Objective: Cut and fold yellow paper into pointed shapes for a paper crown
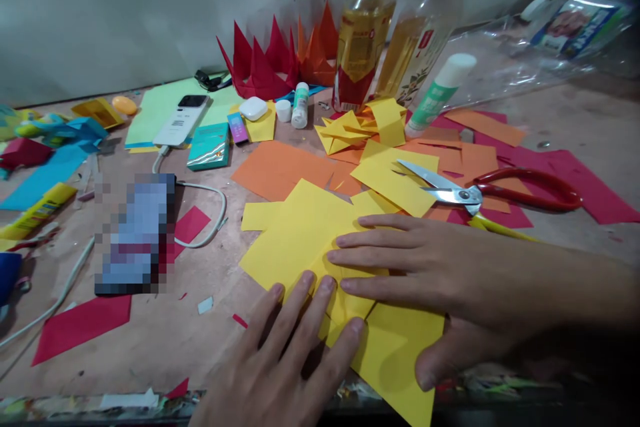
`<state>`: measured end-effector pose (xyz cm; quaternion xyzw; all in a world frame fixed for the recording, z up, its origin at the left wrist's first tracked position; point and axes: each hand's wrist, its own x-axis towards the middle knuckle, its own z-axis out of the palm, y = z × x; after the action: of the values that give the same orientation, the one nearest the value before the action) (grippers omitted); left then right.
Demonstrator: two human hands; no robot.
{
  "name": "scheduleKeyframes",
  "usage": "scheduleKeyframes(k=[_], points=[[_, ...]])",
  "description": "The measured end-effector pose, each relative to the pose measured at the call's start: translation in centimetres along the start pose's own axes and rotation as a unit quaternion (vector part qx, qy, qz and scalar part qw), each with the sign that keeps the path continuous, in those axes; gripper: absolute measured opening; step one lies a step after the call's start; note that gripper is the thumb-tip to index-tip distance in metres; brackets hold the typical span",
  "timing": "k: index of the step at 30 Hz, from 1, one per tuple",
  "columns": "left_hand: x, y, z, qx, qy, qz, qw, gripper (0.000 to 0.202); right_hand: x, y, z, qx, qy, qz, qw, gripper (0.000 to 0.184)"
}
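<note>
Cluttered counter (150, 353): yellow paper sheet (300, 240) pinned flat under left hand (280, 367) & right hand (430, 273), both splayed open, no grip, prob. to hold creases. Red-handled scissors (493, 190) just beside.

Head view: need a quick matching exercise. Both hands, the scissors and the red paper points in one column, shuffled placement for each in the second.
Things:
1. Left hand
2. Right hand
3. Red-handled scissors
4. Red folded paper points

Placements:
A. Standing at the back, beside orange folded paper
B. Lying with blades open over a yellow paper sheet
C. Flat on cut yellow paper, coming in from the right
D. Flat on the same cut yellow paper, coming in from the bottom

Pairs: 1-D, 2-C, 3-B, 4-A
</note>
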<state>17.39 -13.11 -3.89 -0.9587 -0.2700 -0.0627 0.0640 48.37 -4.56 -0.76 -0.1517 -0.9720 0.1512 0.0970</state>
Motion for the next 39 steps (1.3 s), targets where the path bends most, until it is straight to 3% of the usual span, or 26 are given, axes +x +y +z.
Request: scheduleKeyframes(k=[4,9,16,19,23,27,34,39], points=[[-0.1,0.0,0.0,-0.008,-0.006,0.004,1.000,0.058,-0.2,0.5,0.9,-0.013,0.021,-0.031,0.999,0.072],[-0.3,0.3,0.3,-0.043,0.021,-0.045,0.998,0.049,-0.4,0.5,1.0,-0.024,0.035,-0.038,0.998,0.072],[-0.4,-0.3,-0.1,-0.005,-0.028,0.024,0.999,0.055,-0.8,0.4,1.0,-0.035,0.006,-0.022,0.999,0.083],[-0.4,-0.2,-0.1,-0.019,-0.012,0.002,1.000,0.053,-0.8,0.4,0.8,-0.032,0.006,-0.021,0.999,0.081],[-0.3,0.0,-0.1,-0.019,-0.002,-0.006,1.000,0.053,-0.5,0.1,0.9,-0.038,-0.006,0.001,0.999,0.063],[-0.2,-0.1,-0.3,-0.008,-0.006,0.001,1.000,0.055,-0.2,-0.5,1.8,-0.023,0.053,0.048,0.997,0.038],[0.0,0.5,0.0,-0.050,0.017,-0.036,0.998,0.049,0.2,-0.9,4.2,-0.012,0.168,0.069,0.983,0.025],[-0.3,0.5,0.0,-0.045,0.022,-0.029,0.998,0.048,0.3,-0.5,3.0,0.005,0.135,0.072,0.988,0.028]])
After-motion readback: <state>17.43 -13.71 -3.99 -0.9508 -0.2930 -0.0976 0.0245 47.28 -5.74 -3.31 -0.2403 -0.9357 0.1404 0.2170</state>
